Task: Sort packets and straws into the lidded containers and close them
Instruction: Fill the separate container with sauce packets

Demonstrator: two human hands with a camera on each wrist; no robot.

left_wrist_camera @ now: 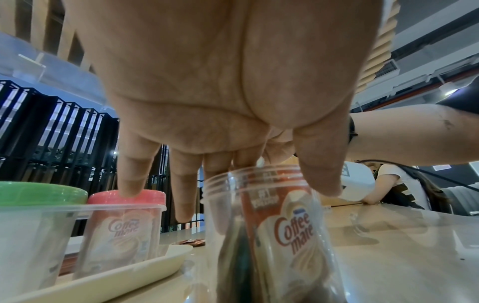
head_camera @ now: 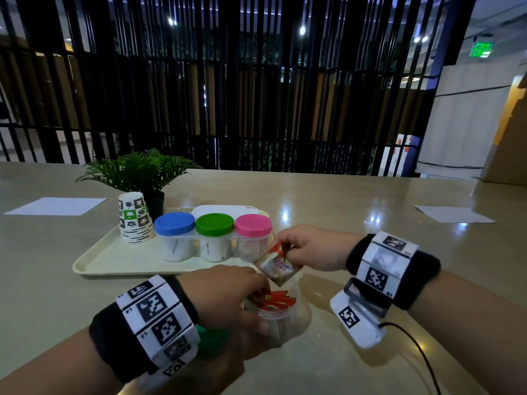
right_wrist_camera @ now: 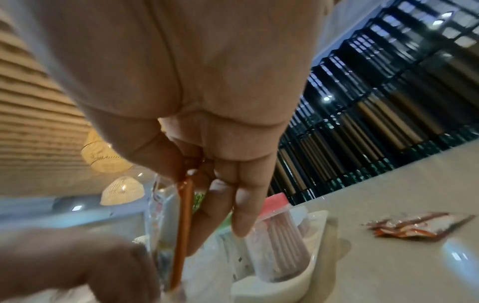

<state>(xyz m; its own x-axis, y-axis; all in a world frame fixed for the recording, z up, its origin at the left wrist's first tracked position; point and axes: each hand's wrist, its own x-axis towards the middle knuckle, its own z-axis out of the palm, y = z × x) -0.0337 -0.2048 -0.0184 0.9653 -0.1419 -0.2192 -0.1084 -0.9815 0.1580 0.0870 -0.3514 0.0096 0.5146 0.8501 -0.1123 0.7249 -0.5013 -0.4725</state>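
Head view: right hand (head_camera: 310, 248) pinching packets (head_camera: 278, 265) by the top edge, long axis hanging down just above and behind the open jar (head_camera: 273, 312); left hand (head_camera: 228, 295) gripping the jar's rim, nearer.

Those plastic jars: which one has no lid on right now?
The clear jar off the tray, steadied by the left hand and holding red creamer packets. The three on the tray wear blue, green and pink lids.
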